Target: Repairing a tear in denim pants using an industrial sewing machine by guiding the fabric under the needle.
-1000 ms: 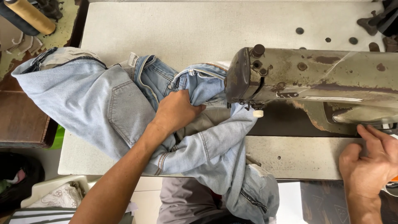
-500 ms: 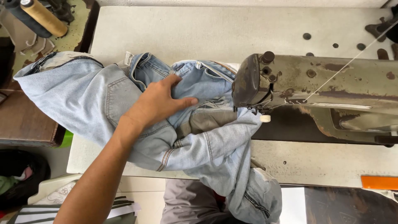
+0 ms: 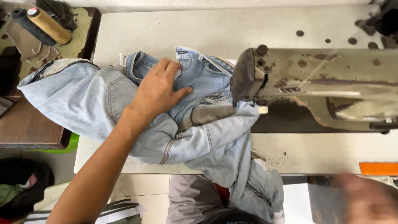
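Since the earlier frame the left hand (image 3: 159,89) has slid up the crumpled pale-blue denim jeans (image 3: 174,124), now pressing flat, fingers spread, gripping nothing. The jeans lie bunched beside the worn grey industrial sewing machine (image 3: 315,87)'s needle end; loose folds could snag there. The blurred right hand (image 3: 367,199)'s grip I cannot tell.

A pale, worn sewing table (image 3: 186,29) fills most of the view, its top pitted with small dark holes. Beyond its left edge sits a dark brown wooden side table (image 3: 25,128), with a green object (image 3: 71,144) under its right corner. Light tiled floor (image 3: 141,186) shows below the near edge.
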